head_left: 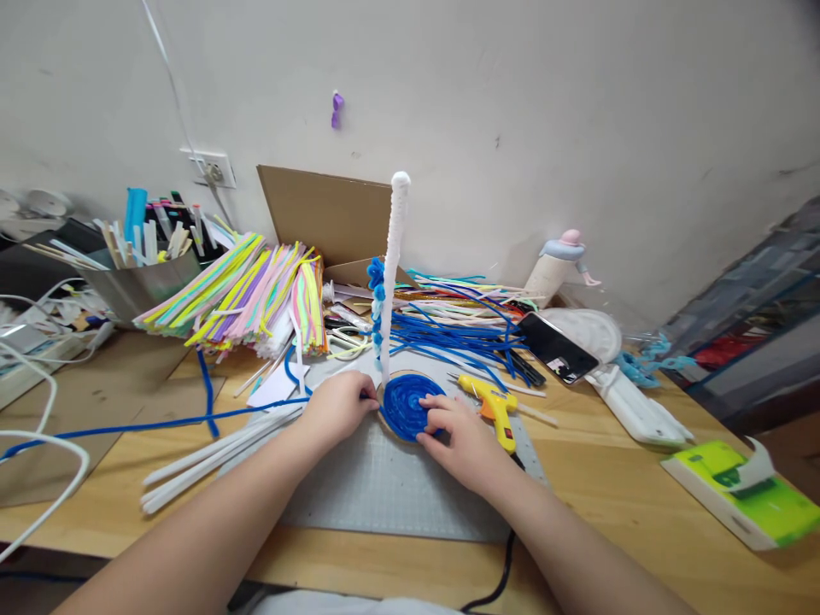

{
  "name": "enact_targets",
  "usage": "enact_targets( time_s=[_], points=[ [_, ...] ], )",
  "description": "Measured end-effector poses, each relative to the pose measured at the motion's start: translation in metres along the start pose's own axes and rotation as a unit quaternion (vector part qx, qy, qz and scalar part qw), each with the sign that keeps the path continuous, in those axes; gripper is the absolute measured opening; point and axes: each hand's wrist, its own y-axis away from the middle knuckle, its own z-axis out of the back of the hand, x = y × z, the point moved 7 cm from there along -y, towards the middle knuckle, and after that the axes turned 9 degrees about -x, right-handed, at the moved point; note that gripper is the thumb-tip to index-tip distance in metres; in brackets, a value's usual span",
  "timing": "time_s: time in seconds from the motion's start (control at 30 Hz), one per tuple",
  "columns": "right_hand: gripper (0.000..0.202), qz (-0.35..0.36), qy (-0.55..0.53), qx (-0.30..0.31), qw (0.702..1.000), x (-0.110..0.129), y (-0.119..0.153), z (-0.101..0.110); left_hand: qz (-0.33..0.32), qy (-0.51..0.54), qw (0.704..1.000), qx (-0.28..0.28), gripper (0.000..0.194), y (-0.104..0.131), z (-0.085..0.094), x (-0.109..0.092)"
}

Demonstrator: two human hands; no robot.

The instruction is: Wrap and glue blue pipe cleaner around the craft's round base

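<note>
A blue coiled disc lies on the grey cutting mat, with a tan rim showing round its edge. My left hand pinches a blue pipe cleaner at the disc's left edge; the strand trails off to the left. On the disc's right side rest the fingertips of my right hand, bent and apart, holding nothing. A white fuzzy stick stands upright behind the disc, with blue fuzzy flowers along its left side. Right of the disc lies a yellow glue gun.
Coloured pipe cleaners and a metal cup of sticks stand back left. White strips lie beside my left forearm. A phone, a white bottle and a green tissue pack are on the right.
</note>
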Motion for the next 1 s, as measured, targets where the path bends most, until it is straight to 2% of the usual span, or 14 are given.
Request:
enact_targets(
  time_s=[0.17,0.27,0.43,0.5,0.73,0.9,1.0],
  points=[
    [0.010,0.005,-0.025,-0.002,1.000,-0.001,0.000,0.000,0.009,0.006,0.999,0.032,0.010,-0.020,-0.006,0.008],
    [0.010,0.004,-0.023,-0.002,1.000,-0.001,-0.001,0.000,0.009,0.005,0.999,0.043,0.019,-0.028,-0.007,0.009],
    [0.008,0.007,-0.029,0.002,1.000,0.000,0.002,0.000,-0.042,0.019,0.993,0.109,0.018,-0.035,-0.012,0.004],
    [0.006,0.017,-0.033,0.011,0.999,0.001,0.003,0.000,-0.055,0.020,0.991,0.119,0.020,-0.035,-0.012,0.003],
    [0.009,0.068,-0.038,0.059,0.995,-0.001,0.004,0.002,-0.046,0.005,0.993,0.111,0.019,-0.023,-0.006,0.003],
    [0.009,0.134,-0.046,0.124,0.982,0.006,0.005,0.009,0.003,0.035,0.995,0.096,0.016,-0.003,-0.010,0.010],
    [0.012,0.157,-0.028,0.115,0.981,0.011,0.004,0.014,0.037,0.024,0.996,0.075,0.019,0.004,-0.009,0.013]
  ],
)
